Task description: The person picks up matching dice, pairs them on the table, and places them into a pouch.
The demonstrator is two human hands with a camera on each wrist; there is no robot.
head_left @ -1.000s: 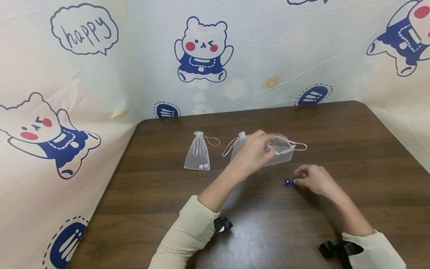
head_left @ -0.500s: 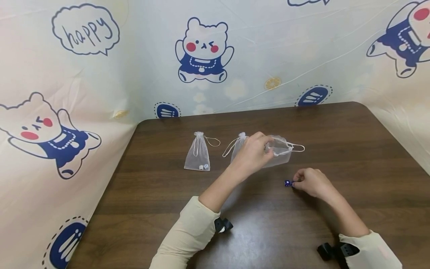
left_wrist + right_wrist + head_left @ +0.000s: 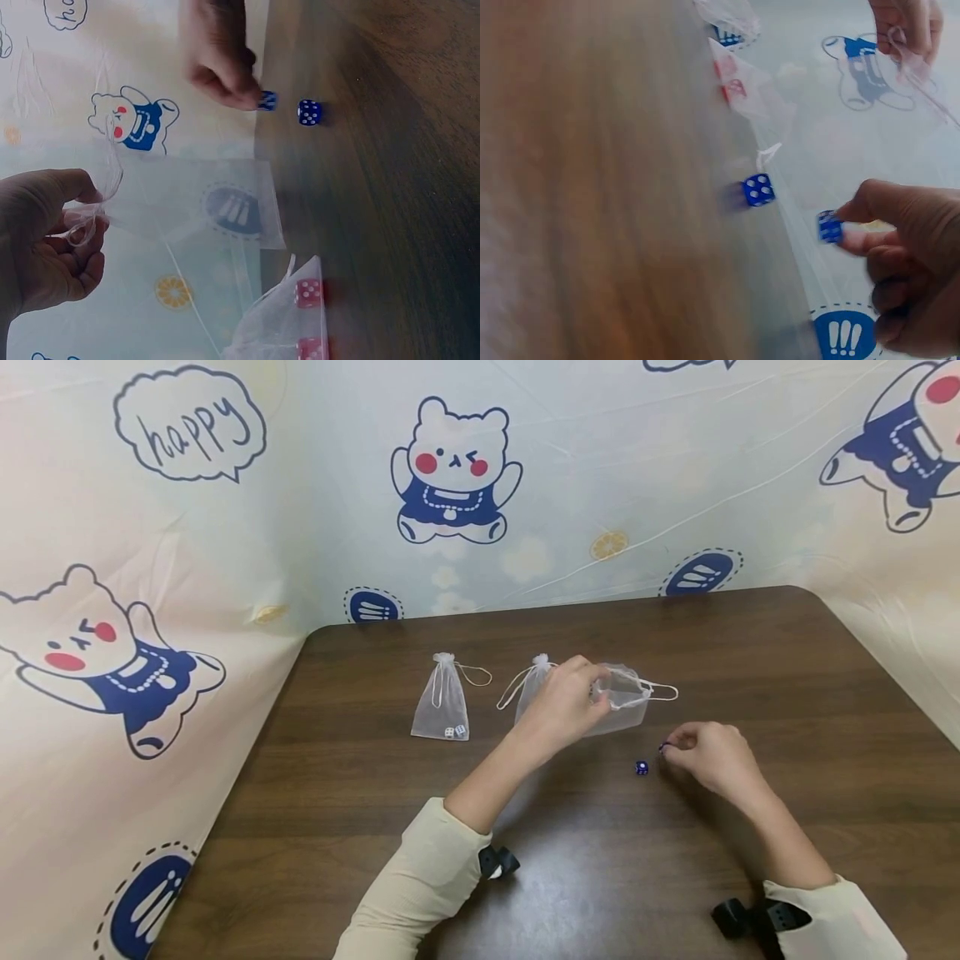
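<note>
In the left wrist view my left hand (image 3: 56, 240) pinches a white mesh drawstring bag (image 3: 187, 199) near its mouth, and the bag hangs flat with no dice visible in it. The head view shows this bag (image 3: 626, 714) with its white cord loop pointing right. My right hand (image 3: 716, 756) pinches a blue die (image 3: 829, 226) between thumb and fingertip, lifted off the table. A second blue die (image 3: 641, 767) lies on the table just left of that hand.
Behind my left hand lies a tied mesh bag (image 3: 531, 687) with red dice (image 3: 308, 293) inside. Farther left sits another tied mesh bag (image 3: 438, 706) holding white dice (image 3: 454, 732). Everything rests on a brown wooden table (image 3: 322, 793), with a printed cloth (image 3: 585, 468) behind.
My right hand has taken one blue die from beside the other and raised it. The left hand stays in place, while the bag's cord loop has shifted slightly left.
</note>
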